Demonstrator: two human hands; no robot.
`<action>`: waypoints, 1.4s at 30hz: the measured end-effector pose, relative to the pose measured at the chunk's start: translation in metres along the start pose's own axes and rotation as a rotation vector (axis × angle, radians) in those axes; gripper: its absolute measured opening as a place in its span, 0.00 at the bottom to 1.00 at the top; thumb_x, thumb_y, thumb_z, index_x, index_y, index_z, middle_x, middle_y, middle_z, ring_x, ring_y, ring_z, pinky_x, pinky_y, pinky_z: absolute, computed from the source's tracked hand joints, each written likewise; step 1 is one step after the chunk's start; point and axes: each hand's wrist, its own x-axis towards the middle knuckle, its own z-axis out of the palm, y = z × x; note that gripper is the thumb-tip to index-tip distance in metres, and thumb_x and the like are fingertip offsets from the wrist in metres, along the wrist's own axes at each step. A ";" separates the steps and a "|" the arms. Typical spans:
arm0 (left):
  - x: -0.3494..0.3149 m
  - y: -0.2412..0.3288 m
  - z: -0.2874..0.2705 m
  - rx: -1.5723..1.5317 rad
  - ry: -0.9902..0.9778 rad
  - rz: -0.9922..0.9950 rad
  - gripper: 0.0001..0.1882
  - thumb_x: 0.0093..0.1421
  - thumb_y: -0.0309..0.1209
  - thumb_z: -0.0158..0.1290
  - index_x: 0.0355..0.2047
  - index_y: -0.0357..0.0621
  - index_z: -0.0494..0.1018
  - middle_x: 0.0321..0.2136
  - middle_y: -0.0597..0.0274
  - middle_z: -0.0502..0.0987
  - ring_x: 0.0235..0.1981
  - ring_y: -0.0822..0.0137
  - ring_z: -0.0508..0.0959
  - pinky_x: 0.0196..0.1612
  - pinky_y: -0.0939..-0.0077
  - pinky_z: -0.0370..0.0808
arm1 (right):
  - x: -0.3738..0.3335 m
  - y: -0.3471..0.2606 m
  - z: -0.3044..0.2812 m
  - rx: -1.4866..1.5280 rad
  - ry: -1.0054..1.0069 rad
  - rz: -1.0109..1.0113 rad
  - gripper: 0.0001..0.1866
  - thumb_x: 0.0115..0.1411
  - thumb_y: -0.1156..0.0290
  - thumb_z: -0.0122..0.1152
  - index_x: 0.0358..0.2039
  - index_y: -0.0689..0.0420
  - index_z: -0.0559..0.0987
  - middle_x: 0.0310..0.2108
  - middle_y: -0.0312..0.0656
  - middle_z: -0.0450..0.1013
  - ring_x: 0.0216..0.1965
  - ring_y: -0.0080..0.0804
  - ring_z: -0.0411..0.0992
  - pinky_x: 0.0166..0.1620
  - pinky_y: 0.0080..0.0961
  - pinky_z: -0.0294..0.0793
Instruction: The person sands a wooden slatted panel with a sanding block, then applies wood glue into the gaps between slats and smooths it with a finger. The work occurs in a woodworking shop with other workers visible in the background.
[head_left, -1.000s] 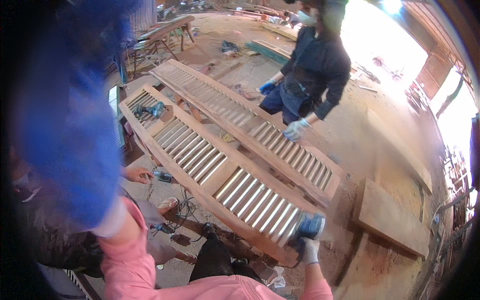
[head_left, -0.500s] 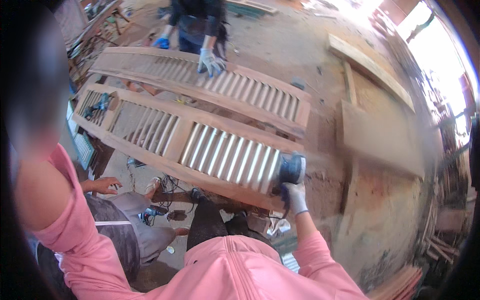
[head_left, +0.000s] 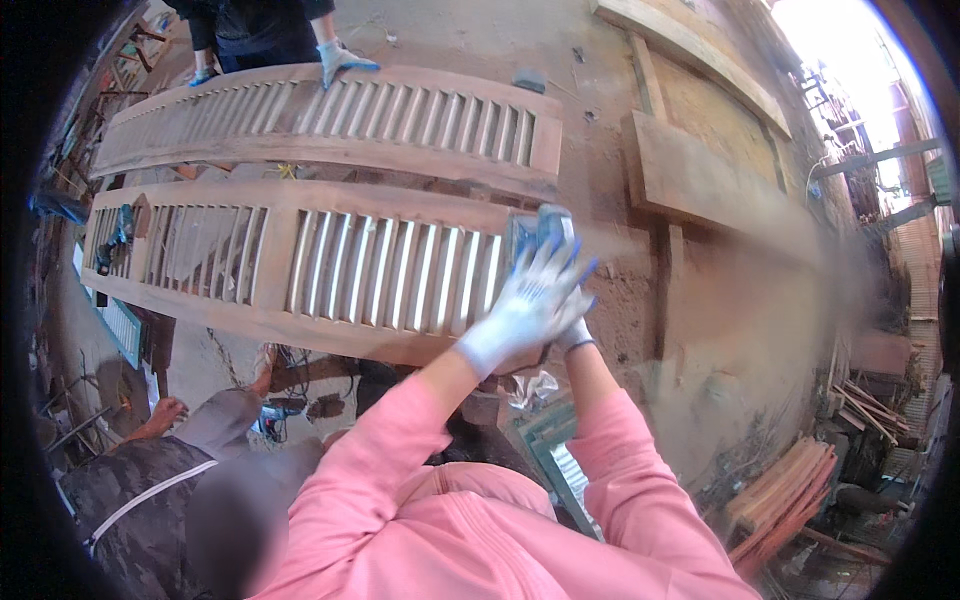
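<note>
A long wooden louvered shutter panel (head_left: 275,265) lies across in front of me. A dark blue power sander (head_left: 548,222) is on its right end frame. My left hand (head_left: 530,295), in a white glove with blue fingertips, reaches over the sander and my right hand, its fingers stretched out and apart. My right hand (head_left: 577,325), also gloved, is at the near side of the sander and largely covered by the left; its fingers are hidden, but it appears to keep hold of the tool.
Beyond lies a second louvered panel (head_left: 420,115), where another person's gloved hand (head_left: 340,62) rests. A cordless drill (head_left: 118,240) lies on the near panel's left end. Another person (head_left: 150,490) sits low at left. Boards (head_left: 700,180) and stacked wood strips (head_left: 785,495) are at right.
My left arm has swung in from the left and its hand is now over the sander beside my right hand. The view has shifted; the panels appear farther left and higher.
</note>
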 end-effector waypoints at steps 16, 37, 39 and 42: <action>0.078 -0.047 0.042 0.502 -0.313 -0.165 0.08 0.57 0.43 0.60 0.34 0.62 0.86 0.39 0.66 0.86 0.52 0.62 0.80 0.60 0.58 0.69 | -0.026 -0.007 0.040 -1.253 0.040 -0.169 0.23 0.66 0.57 0.61 0.52 0.62 0.78 0.38 0.56 0.83 0.41 0.53 0.82 0.45 0.48 0.80; 0.078 -0.064 0.044 0.368 -0.126 -0.200 0.07 0.57 0.41 0.58 0.31 0.60 0.84 0.38 0.66 0.85 0.49 0.64 0.80 0.59 0.55 0.67 | -0.031 -0.070 0.094 -0.961 0.093 0.241 0.19 0.65 0.65 0.65 0.50 0.65 0.79 0.30 0.49 0.82 0.25 0.39 0.83 0.25 0.35 0.79; 0.073 -0.060 0.048 0.349 -0.139 -0.207 0.07 0.58 0.41 0.58 0.31 0.60 0.84 0.39 0.66 0.86 0.49 0.65 0.80 0.58 0.56 0.67 | -0.045 -0.070 0.089 -1.021 0.102 0.183 0.21 0.70 0.59 0.60 0.53 0.64 0.79 0.40 0.51 0.83 0.38 0.34 0.82 0.41 0.38 0.81; 0.050 -0.036 0.046 0.290 -0.221 -0.167 0.08 0.59 0.42 0.58 0.34 0.60 0.85 0.39 0.67 0.86 0.49 0.66 0.81 0.58 0.57 0.67 | -0.069 -0.024 0.039 -1.411 0.097 -0.172 0.19 0.68 0.64 0.64 0.53 0.65 0.79 0.40 0.50 0.83 0.39 0.31 0.82 0.36 0.35 0.81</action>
